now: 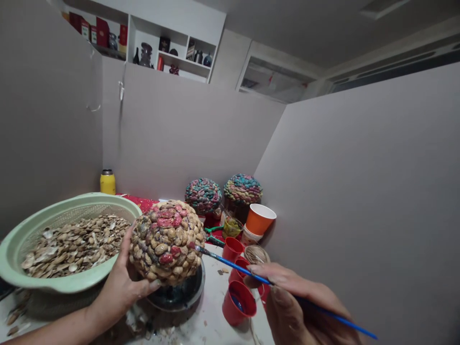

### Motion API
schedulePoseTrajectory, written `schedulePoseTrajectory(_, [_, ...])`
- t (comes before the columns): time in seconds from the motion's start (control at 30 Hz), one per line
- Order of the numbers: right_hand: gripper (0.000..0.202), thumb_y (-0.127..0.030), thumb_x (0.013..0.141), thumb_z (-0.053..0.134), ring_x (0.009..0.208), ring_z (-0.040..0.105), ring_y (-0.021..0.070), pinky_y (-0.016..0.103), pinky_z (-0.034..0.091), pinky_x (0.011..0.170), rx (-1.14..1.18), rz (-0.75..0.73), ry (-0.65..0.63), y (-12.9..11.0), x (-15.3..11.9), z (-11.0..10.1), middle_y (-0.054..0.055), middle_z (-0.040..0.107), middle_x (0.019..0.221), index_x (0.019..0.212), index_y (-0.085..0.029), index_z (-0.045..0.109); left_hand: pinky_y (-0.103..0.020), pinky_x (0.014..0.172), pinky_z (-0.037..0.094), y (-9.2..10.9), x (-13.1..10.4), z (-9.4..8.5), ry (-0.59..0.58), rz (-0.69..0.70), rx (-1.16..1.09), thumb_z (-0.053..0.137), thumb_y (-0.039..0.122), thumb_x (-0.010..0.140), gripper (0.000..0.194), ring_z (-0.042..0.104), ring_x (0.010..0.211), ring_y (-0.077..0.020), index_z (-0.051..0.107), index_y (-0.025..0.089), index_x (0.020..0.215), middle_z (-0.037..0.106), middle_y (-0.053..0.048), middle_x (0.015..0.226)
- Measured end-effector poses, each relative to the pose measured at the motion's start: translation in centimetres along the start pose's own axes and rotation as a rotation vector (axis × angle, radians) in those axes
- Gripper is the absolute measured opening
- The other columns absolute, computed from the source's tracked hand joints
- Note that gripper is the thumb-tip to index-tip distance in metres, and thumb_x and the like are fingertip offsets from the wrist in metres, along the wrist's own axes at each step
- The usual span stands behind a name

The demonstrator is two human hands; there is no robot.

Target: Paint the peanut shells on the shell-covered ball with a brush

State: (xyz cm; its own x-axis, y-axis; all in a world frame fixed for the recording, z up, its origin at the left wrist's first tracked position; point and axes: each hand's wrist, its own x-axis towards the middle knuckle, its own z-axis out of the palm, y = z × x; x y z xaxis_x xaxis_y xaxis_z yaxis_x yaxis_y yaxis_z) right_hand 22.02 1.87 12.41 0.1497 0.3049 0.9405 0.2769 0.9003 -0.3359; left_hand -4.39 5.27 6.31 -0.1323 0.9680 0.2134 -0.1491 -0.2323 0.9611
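My left hand (122, 285) grips the lower left side of a ball covered in peanut-like shells (179, 261), holding it above a dark round dish (187, 292). Some shells on the ball are painted pinkish red, a few bluish; most are bare tan. In my right hand (298, 302) is a blue-handled paintbrush (230, 262), pinched between thumb and fingers, its tip touching the ball's right side. Below the brush stand red cups (239, 306), the nearest with dark blue liquid inside.
A pale green basket of empty shells (64, 286) stands at the left, a yellow jar (107, 182) behind it. Two multicoloured shell-covered balls (203, 195) sit at the back. An orange paper cup (259, 220), green-handled scissors (214, 230) and a twine roll (256, 254) lie right of centre. Grey panels enclose the table.
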Motion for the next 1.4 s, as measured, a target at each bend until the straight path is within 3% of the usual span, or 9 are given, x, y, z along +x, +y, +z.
schedulePoseTrajectory(0.13, [0.015, -0.013, 0.092, 0.071, 0.080, 0.081, 0.0238, 0.039, 0.069, 0.075, -0.106, -0.068, -0.030, 0.5, -0.3, -0.2, 0.005, 0.083, 0.090, 0.101, -0.023, 0.077, -0.051, 0.118, 0.043, -0.3, 0.0, 0.0, -0.001, -0.013, -0.037, 0.101, 0.041, 0.048, 0.144, 0.054, 0.142, -0.0420, 0.017, 0.026, 0.164, 0.051, -0.020, 0.160])
schedulePoseTrajectory(0.33, [0.028, -0.007, 0.087, 0.071, 0.083, 0.082, 0.0239, 0.038, 0.069, 0.080, -0.206, -0.195, -0.199, 1.1, -0.3, -0.7, 0.007, 0.084, 0.096, 0.111, -0.022, 0.071, -0.054, 0.121, 0.036, -0.3, 0.2, 0.0, 0.031, 0.000, 0.023, 0.099, 0.043, 0.050, 0.141, 0.054, 0.142, -0.0417, 0.018, 0.023, 0.163, 0.054, -0.020, 0.158])
schedulePoseTrajectory(0.47, [0.023, -0.014, 0.093, 0.067, 0.081, 0.082, 0.0244, 0.040, 0.069, 0.076, -0.234, -0.188, -0.325, 0.4, 0.1, -1.1, 0.008, 0.084, 0.095, 0.113, -0.026, 0.066, -0.055, 0.122, 0.036, -0.1, 0.2, -0.2, 0.043, 0.033, 0.043, 0.099, 0.044, 0.049, 0.137, 0.051, 0.144, -0.0429, 0.024, 0.023, 0.162, 0.054, -0.020, 0.158])
schedulePoseTrajectory(0.67, [0.009, -0.028, 0.097, 0.066, 0.068, 0.080, 0.0229, 0.036, 0.069, 0.067, -0.236, -0.258, -0.361, 0.2, 0.5, -1.9, 0.006, 0.084, 0.084, 0.104, -0.031, 0.071, -0.054, 0.122, 0.034, -0.5, 0.1, -0.5, 0.046, -0.007, 0.091, 0.100, 0.044, 0.049, 0.139, 0.049, 0.146, -0.0425, 0.022, 0.022, 0.161, 0.052, -0.021, 0.158])
schedulePoseTrajectory(0.77, [0.013, -0.027, 0.097, 0.066, 0.073, 0.081, 0.0237, 0.038, 0.070, 0.071, -0.270, -0.222, -0.312, -0.1, 0.4, -2.0, 0.006, 0.084, 0.088, 0.108, -0.032, 0.070, -0.053, 0.125, 0.030, -0.4, 0.1, -0.5, 0.018, -0.026, 0.089, 0.101, 0.041, 0.046, 0.144, 0.048, 0.147, -0.0405, 0.017, 0.022, 0.162, 0.047, -0.022, 0.162])
schedulePoseTrajectory(0.93, [0.027, -0.018, 0.095, 0.066, 0.079, 0.082, 0.0221, 0.036, 0.069, 0.073, -0.302, -0.279, -0.392, -0.2, 0.7, -1.3, 0.007, 0.084, 0.099, 0.120, -0.029, 0.064, -0.055, 0.126, 0.024, -0.6, 0.3, -0.9, 0.014, -0.026, 0.169, 0.100, 0.042, 0.051, 0.140, 0.044, 0.150, -0.0403, 0.015, 0.024, 0.161, 0.043, -0.021, 0.164])
schedulePoseTrajectory(1.07, [0.020, -0.023, 0.098, 0.063, 0.070, 0.081, 0.0203, 0.031, 0.067, 0.063, -0.261, -0.336, -0.350, 0.0, 0.9, -0.9, 0.005, 0.084, 0.090, 0.116, -0.030, 0.066, -0.056, 0.126, 0.021, -0.9, 0.3, -1.0, 0.019, -0.001, 0.197, 0.100, 0.043, 0.050, 0.141, 0.040, 0.152, -0.0417, 0.016, 0.025, 0.162, 0.041, -0.021, 0.165])
schedulePoseTrajectory(1.23, [0.012, -0.023, 0.101, 0.058, 0.064, 0.079, 0.0177, 0.028, 0.067, 0.064, -0.235, -0.357, -0.296, -0.2, 0.5, -0.7, 0.005, 0.083, 0.082, 0.107, -0.026, 0.067, -0.059, 0.125, 0.022, -1.5, 0.4, -0.9, 0.065, 0.043, 0.151, 0.100, 0.044, 0.049, 0.138, 0.041, 0.150, -0.0441, 0.021, 0.023, 0.161, 0.046, -0.022, 0.162])
schedulePoseTrajectory(1.4, [0.009, -0.020, 0.101, 0.060, 0.072, 0.081, 0.0185, 0.029, 0.068, 0.072, -0.244, -0.398, -0.218, 0.0, 0.6, -0.7, 0.008, 0.083, 0.088, 0.106, -0.021, 0.067, -0.060, 0.122, 0.029, -2.5, 0.6, -1.5, 0.029, -0.012, 0.139, 0.103, 0.026, 0.042, 0.146, 0.051, 0.144, -0.0444, 0.018, 0.024, 0.161, 0.049, -0.023, 0.160])
